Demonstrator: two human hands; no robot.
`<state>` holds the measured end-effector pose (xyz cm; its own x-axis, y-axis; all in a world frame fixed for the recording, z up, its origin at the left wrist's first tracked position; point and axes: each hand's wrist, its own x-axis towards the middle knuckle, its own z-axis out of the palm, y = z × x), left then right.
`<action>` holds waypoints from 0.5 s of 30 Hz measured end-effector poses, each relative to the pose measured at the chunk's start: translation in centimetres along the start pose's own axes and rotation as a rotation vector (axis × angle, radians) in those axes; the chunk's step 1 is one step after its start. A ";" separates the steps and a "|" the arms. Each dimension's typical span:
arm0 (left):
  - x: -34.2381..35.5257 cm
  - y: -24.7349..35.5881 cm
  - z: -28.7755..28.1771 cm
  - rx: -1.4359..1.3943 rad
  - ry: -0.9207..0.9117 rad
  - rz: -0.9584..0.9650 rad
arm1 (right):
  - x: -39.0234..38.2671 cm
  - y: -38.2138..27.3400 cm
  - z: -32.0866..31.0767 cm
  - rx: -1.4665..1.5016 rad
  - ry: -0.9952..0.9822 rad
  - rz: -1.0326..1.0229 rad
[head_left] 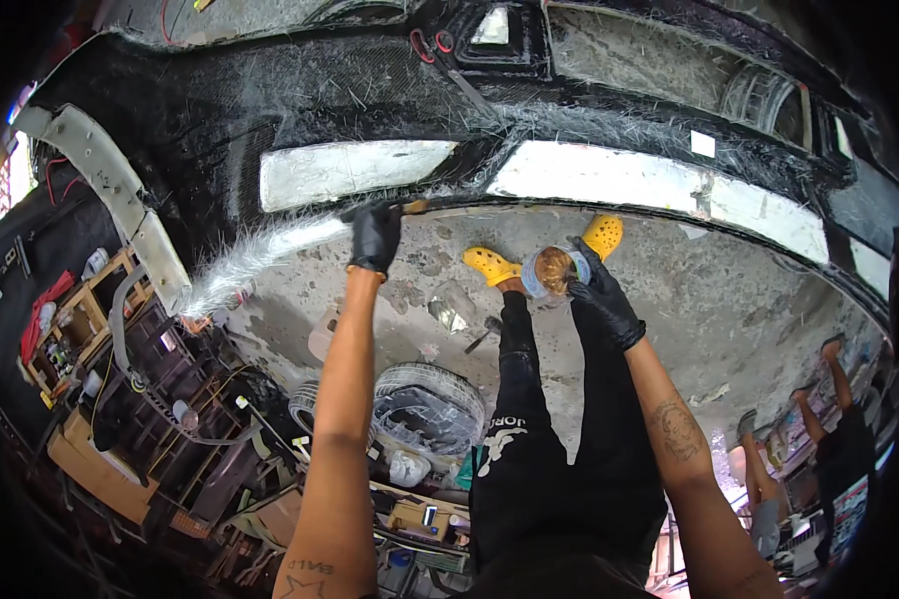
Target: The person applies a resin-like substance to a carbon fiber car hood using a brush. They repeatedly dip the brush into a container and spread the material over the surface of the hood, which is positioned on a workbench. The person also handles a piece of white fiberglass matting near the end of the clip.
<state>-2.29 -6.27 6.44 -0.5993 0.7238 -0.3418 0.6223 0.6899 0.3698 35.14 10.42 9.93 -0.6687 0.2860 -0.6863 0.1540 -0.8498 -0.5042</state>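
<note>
My left hand (377,237), in a black glove, is closed around a paintbrush (416,207), with a brown part of it sticking out to the right of the fist. It is at the near edge of a large black panel (320,75) with a fibrous surface. A strip of whitish glass fibre strands (280,240) runs left from this hand along the edge. My right hand (604,298), also gloved in black, grips a clear tub (544,290) of amber liquid above the floor. Red-handled scissors (454,70) lie on the panel.
Pale patches (360,172) line the panel's near side. A curved pale part (110,175) stands at the left. Tyres (428,404), a cluttered rack (160,399) and a dark tool (484,334) are on the floor side. Another person (844,449) is at the far right.
</note>
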 end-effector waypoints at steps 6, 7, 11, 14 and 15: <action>0.2 2.9 7.2 -0.187 0.157 -0.137 | -0.1 -0.6 0.5 -0.038 -0.030 0.057; 0.6 3.3 7.3 -0.178 0.146 -0.186 | -0.2 -0.9 0.5 -0.040 -0.025 0.066; 0.5 0.8 6.4 -0.241 0.183 -0.368 | 0.0 -1.2 -0.1 -0.068 -0.043 0.089; 0.2 -0.8 4.9 -0.167 0.246 -0.394 | -0.2 -0.9 -0.6 -0.077 -0.032 0.079; -0.1 -1.6 4.5 -0.153 0.288 -0.373 | -0.2 -1.0 -0.6 -0.102 -0.035 0.070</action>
<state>-0.95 -7.44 2.02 -0.8953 0.3815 -0.2301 0.2713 0.8765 0.3976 35.53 11.47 10.29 -0.6782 0.2107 -0.7040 0.2729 -0.8173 -0.5075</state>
